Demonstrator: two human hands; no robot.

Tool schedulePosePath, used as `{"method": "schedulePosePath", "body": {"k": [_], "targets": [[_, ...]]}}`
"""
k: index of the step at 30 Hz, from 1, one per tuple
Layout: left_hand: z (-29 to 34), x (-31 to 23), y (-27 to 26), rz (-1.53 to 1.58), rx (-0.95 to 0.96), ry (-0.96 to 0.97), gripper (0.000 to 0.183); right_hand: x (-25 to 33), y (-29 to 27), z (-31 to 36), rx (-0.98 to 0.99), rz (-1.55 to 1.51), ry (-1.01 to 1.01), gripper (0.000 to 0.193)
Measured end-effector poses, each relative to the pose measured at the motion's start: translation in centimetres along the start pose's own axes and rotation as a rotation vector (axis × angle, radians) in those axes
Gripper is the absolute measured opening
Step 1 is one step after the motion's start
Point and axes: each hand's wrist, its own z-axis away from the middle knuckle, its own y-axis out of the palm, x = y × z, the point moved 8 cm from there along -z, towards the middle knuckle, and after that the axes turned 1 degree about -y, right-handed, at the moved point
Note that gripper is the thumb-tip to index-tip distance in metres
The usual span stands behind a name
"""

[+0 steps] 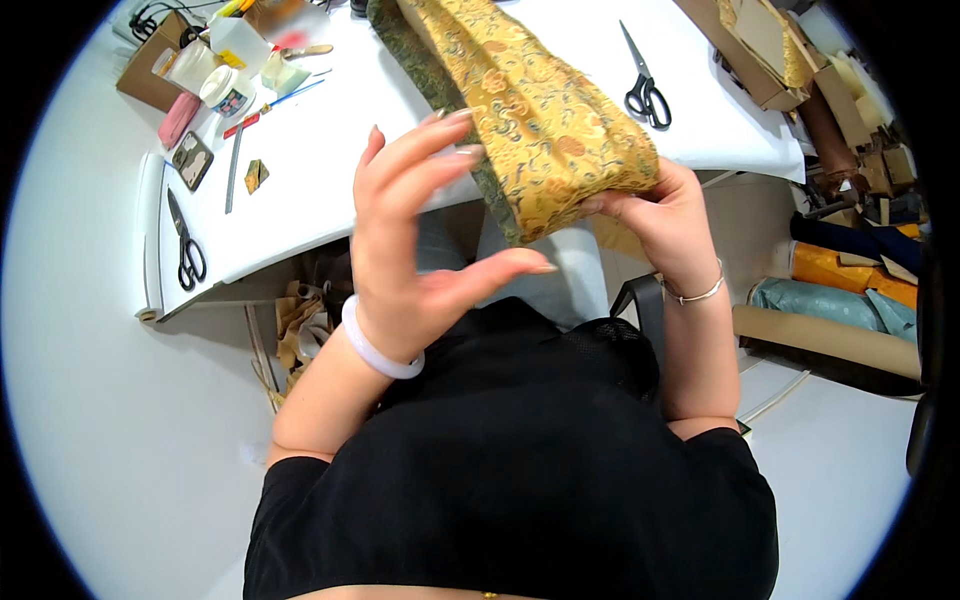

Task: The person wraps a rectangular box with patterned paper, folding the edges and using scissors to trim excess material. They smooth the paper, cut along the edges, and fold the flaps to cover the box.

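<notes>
A long box-like piece covered in yellow brocade (560, 125) with a flower pattern reaches from the table's far side toward me. Its left side is dark green patterned cloth (415, 65). My right hand (665, 220) grips the near right corner, thumb on the front face and fingers behind, partly hidden. Beside the near left edge, my left hand (405, 215) is raised with fingers spread and thumb stretched out; it holds nothing. Its fingertips overlap the green side in view, and I cannot tell whether they touch it.
Black-handled scissors (648, 90) lie right of the piece, another pair of scissors (185, 240) at the table's left edge. A phone (192, 160), a metal ruler (234, 170), and a white jar (226, 92) sit on the left. Fabric rolls (830, 305) are stacked at right.
</notes>
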Motion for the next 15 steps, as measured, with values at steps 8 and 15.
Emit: {"method": "schedulePosePath", "body": {"k": [8,15], "targets": [[-2.5,-1.7,5.4,-0.156,0.133,0.269,0.043,-0.9,-1.3,0.3,-0.035,-0.018,0.008,0.029],[-2.1,-0.8,5.7,-0.061,0.116,0.182,0.038,-1.1,-1.7,0.6,-0.027,-0.008,0.062,0.029]]}}
